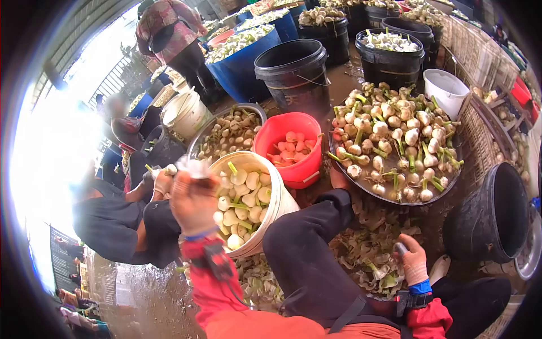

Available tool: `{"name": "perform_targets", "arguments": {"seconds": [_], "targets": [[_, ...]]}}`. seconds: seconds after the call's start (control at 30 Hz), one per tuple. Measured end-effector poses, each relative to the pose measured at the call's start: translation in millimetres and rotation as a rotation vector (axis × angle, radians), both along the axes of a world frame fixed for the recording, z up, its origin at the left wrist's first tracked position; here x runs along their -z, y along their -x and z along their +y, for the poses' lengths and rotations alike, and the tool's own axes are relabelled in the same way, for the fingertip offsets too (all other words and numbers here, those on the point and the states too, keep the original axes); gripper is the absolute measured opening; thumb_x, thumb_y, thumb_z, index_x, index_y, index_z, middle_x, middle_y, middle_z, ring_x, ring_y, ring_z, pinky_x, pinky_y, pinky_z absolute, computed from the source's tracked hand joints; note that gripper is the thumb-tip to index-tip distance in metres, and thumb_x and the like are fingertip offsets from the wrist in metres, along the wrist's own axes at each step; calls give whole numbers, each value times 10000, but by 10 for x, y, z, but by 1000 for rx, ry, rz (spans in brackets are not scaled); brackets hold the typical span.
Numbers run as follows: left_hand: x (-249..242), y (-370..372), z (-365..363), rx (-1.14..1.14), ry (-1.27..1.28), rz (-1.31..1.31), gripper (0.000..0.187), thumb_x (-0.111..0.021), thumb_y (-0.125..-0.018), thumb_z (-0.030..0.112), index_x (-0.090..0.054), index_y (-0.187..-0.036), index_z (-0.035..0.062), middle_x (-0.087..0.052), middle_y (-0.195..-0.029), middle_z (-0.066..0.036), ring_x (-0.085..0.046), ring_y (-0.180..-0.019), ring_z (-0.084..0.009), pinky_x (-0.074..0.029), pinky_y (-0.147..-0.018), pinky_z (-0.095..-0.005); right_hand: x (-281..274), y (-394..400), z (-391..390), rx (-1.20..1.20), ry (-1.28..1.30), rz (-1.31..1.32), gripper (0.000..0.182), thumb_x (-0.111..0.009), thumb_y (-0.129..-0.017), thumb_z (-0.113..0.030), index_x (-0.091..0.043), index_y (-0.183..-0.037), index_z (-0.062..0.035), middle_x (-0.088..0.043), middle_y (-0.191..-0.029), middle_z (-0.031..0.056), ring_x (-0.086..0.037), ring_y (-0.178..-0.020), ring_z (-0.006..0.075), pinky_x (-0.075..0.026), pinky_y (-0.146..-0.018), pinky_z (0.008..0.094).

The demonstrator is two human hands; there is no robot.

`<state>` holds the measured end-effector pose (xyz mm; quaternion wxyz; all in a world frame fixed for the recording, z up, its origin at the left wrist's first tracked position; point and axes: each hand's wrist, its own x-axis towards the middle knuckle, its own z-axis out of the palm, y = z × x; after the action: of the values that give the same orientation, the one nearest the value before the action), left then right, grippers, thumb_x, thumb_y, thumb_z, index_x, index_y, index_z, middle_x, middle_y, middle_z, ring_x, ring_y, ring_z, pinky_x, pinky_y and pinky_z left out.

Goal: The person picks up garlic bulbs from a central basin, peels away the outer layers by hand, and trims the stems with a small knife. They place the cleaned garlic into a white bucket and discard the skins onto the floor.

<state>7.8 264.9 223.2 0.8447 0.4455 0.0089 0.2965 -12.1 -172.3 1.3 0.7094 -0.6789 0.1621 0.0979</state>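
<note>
My left hand (193, 204), in a pale glove and smeared by motion, is raised beside the rim of a white bucket (284, 204). A whitish garlic bulb (196, 168) shows blurred at its fingers. Cleaned garlic bulbs (244, 195) with short green stems fill that bucket. Lower right, my gloved right hand (414, 261) is closed around a small grey tool (400, 248); most of it is hidden in the fingers, and I cannot tell its kind. Peeled garlic skins (375, 265) lie on the ground beside that hand.
A wide dark basin (389, 196) of untrimmed garlic stands ahead, beside a red tub (305, 176) with bulbs in reddish water. A black bucket (471, 226) leans at right. Another person (124, 217) sits close on the left, hands on a bulb; one stands behind.
</note>
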Motion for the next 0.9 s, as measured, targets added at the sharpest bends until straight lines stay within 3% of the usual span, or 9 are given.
{"name": "perform_targets", "arguments": {"seconds": [0.1,0.2,0.23,0.3,0.4,0.53,0.67,0.73,0.9], "targets": [[318,206,-1135,143,12,51,337,-560,-861,276,-508,-1084,29,-579,-927,-108,-597,-814,-255,-514,-724,-411,-180,-14,-95,83,-44,-114,383,-448,-836,80,-548,-1192,-19,-578,-1066,63,-577,-804,121,-508,-638,229],[995,213,-2037,790,-132,410,354,-577,-851,256,-553,-1099,3,-570,-1105,-161,-600,-874,-243,-485,-800,-381,-290,33,-250,196,-121,-282,366,-422,-863,23,-542,-1203,-38,-559,-952,44,-529,-703,89,-477,-610,226],[1403,169,-2364,1028,-381,561,458,-599,-822,309,-530,-1166,14,-552,-1175,-190,-611,-932,-284,-480,-819,-382,-276,51,-351,209,-170,-312,369,-423,-862,15,-542,-1206,-44,-552,-937,40,-519,-689,83,-470,-616,223],[1354,286,-2920,1205,-1700,509,572,-623,-777,398,-506,-1229,67,-552,-1170,-207,-597,-984,-333,-473,-835,-395,-119,77,-507,182,-93,-341,384,-445,-847,2,-530,-1220,-36,-577,-989,63,-548,-759,109,-469,-672,225],[1463,240,-3123,1320,-1851,486,656,-633,-732,477,-488,-1267,126,-545,-1163,-201,-570,-1014,-361,-465,-848,-410,592,121,-710,20,388,-212,438,-490,-789,-13,-523,-1225,-26,-596,-1137,97,-553,-1030,211,-470,-797,270],[1218,-117,-3057,899,-1794,585,421,-593,-788,470,-679,-814,59,-650,-903,-137,-626,-851,-312,-492,-737,-396,439,41,-623,54,447,77,238,-497,-816,-92,-656,-990,-58,-670,-887,120,-626,-796,212,-473,-720,319],[1129,-516,-2985,642,-1803,334,319,-700,-678,207,-643,-973,99,-591,-1080,-94,-590,-955,-308,-492,-777,-380,150,-31,-508,-10,270,121,216,-643,-795,-193,-674,-964,-62,-669,-835,75,-599,-758,133,-469,-693,274],[1306,-812,-3018,467,-1804,266,526,-700,-689,235,-541,-1185,169,-513,-1184,-101,-561,-991,-328,-485,-810,-414,468,8,-489,-76,303,-33,293,-668,-799,-234,-650,-1038,-66,-671,-934,84,-610,-779,155,-476,-707,277],[1584,-1501,-3497,552,-1873,606,402,-681,-754,334,-615,-1123,191,-587,-1125,-112,-574,-1024,-300,-475,-847,-394,446,-97,-328,-159,267,-54,333,-653,-812,-276,-627,-1097,-106,-668,-925,101,-610,-716,175,-482,-670,292]]}}
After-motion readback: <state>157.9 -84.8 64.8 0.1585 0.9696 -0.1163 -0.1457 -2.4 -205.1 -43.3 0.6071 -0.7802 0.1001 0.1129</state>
